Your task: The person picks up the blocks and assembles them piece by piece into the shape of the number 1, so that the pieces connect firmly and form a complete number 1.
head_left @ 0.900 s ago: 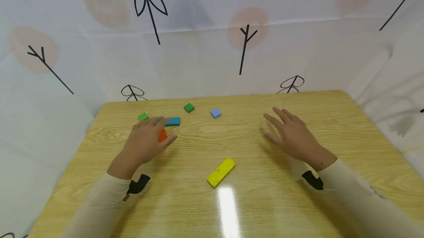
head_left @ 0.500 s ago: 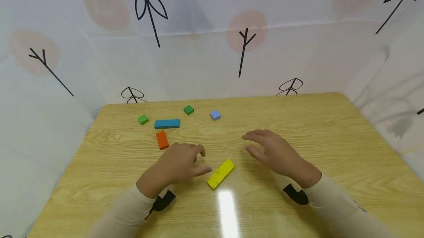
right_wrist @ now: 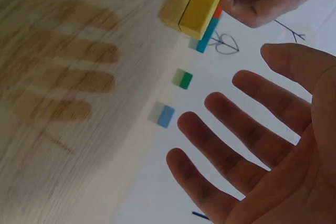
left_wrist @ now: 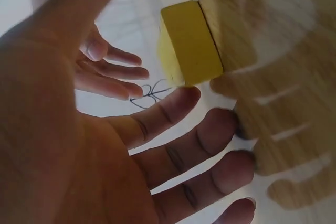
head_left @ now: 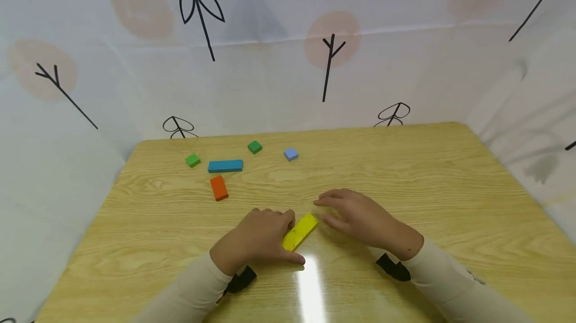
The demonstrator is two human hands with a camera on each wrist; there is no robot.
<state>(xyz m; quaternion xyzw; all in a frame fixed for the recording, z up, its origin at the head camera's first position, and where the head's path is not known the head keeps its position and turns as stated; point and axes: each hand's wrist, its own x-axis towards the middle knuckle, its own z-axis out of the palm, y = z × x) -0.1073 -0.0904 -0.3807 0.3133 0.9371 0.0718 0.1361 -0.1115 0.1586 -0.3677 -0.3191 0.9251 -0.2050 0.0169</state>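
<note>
A yellow rectangular block lies slantwise on the table in front of me. My left hand is at its left side, index fingertip at the block's edge and thumb held apart near its close end. In the left wrist view the block's end shows just beyond the spread fingers; whether they touch it cannot be told. To the right of the block hovers my right hand, its fingers extended and holding nothing. The right wrist view shows those fingers apart from the yellow block.
Farther back on the wooden table lie an orange-red block, a long blue block, a light green block, a dark green block and a periwinkle block. A patterned cloth hangs behind the table.
My left hand has come from above the blue and orange-red blocks, rightward and nearer, to the yellow block. My right hand has moved left and nearer toward it. The blocks stay in place.
</note>
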